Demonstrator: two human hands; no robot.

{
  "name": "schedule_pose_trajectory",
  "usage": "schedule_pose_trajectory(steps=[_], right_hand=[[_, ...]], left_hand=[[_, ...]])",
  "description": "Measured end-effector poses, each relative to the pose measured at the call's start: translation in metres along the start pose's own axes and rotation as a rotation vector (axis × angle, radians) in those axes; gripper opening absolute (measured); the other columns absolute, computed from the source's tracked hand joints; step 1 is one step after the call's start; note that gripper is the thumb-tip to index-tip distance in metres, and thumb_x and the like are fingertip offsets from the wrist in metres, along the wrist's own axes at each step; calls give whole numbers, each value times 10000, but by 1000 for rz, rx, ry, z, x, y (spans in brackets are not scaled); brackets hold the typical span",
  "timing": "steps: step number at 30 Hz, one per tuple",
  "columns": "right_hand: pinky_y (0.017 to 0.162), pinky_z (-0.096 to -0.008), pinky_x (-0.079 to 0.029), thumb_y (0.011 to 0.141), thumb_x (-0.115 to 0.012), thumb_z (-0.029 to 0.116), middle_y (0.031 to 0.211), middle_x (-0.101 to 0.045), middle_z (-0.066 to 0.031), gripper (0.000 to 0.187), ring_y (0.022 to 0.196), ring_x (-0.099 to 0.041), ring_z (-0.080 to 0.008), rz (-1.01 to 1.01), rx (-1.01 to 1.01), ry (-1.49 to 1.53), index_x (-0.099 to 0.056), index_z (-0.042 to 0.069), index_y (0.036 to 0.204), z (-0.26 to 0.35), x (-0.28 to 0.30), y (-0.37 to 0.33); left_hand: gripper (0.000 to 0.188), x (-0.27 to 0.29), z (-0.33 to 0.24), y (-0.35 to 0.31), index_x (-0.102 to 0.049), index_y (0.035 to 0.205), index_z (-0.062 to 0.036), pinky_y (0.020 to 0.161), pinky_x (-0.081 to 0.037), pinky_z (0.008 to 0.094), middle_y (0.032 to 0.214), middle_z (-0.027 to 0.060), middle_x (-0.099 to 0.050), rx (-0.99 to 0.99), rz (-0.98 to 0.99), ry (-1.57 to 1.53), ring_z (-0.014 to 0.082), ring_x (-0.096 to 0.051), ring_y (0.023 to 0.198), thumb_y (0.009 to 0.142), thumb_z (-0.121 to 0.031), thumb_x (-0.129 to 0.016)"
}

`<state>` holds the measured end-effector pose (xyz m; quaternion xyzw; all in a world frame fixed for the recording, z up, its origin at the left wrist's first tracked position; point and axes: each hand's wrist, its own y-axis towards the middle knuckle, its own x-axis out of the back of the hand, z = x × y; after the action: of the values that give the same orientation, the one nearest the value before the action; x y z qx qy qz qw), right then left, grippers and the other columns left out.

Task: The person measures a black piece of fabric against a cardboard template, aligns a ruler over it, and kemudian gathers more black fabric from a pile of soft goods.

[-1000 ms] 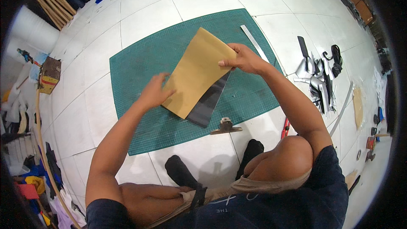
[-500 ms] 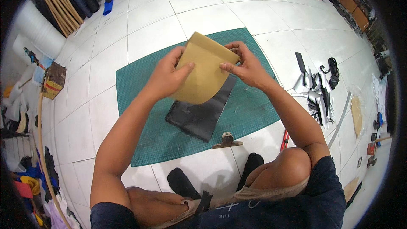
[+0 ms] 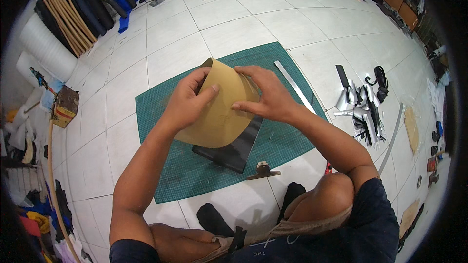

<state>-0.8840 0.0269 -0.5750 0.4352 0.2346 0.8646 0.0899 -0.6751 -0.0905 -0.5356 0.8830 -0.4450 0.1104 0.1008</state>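
A tan card sheet (image 3: 222, 121) with a rounded lower edge is held up and bowed between my two hands. My left hand (image 3: 191, 101) grips its left side, thumb on the front face and fingers behind. On the right side, my right hand (image 3: 267, 93) pinches the sheet, thumb pressed on its front and fingertips at its upper edge. Below the card, a folded black sheet (image 3: 229, 156) lies on the green cutting mat (image 3: 170, 180), partly covered from view. A metal bulldog clip (image 3: 263, 169) rests at the mat's near edge.
A steel ruler (image 3: 294, 85) lies on the mat's right side. Beyond are silver and black strips (image 3: 363, 112), a coiled black cord (image 3: 381, 83) and a long grey strip (image 3: 391, 138). A red tool (image 3: 328, 168) sits by my right knee. Rolls (image 3: 46, 41) stand far left.
The card sheet has come lower and nearer and now bows more, covering more of the black sheet. My right hand has shifted its hold. The steel ruler has come into sight.
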Motion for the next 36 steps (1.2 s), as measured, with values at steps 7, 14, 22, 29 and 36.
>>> schedule_pose_trajectory(steps=[7,14,22,29,36], right_hand=[[984,-415,-457,903,-674,481,1312,-529,-164,689,1190,-542,-267,-85,-466,395,-453,68,1409,-28,3,-3],[938,-415,-490,900,-665,473,1310,-524,-235,698,1126,-570,-266,18,-524,369,-450,43,1405,-34,0,-9],[956,-425,-490,895,-701,321,1334,-486,-191,652,1166,-541,-341,170,-76,109,-422,90,1437,-7,-15,-6],[1136,-534,-310,804,-766,249,1460,-391,-144,688,1357,-396,-352,-4,327,-366,-458,185,1416,20,-20,32],[1127,-570,-271,804,-766,341,1182,-640,-109,347,1234,-535,-295,29,180,-576,-649,118,1042,21,-27,26]], left_hand=[[372,9,-29,-12,-615,1230,-100,828,-532,345,1084,118,-673,-265,-124,611,241,-674,942,862,-67,-570],[326,47,-29,-19,-714,1064,-194,730,-536,421,946,77,-623,63,-116,1471,298,-664,856,817,-38,-570],[275,66,5,-15,-721,1057,-193,667,-535,394,945,78,-596,-72,-451,1486,264,-655,786,832,-89,-604],[301,6,-10,-29,-725,1075,-205,646,-534,396,910,82,-562,-316,-66,1366,250,-652,770,856,-64,-576],[244,10,-14,-14,-708,1071,-146,643,-543,381,926,68,-557,-157,-434,1411,217,-641,746,851,-84,-624]])
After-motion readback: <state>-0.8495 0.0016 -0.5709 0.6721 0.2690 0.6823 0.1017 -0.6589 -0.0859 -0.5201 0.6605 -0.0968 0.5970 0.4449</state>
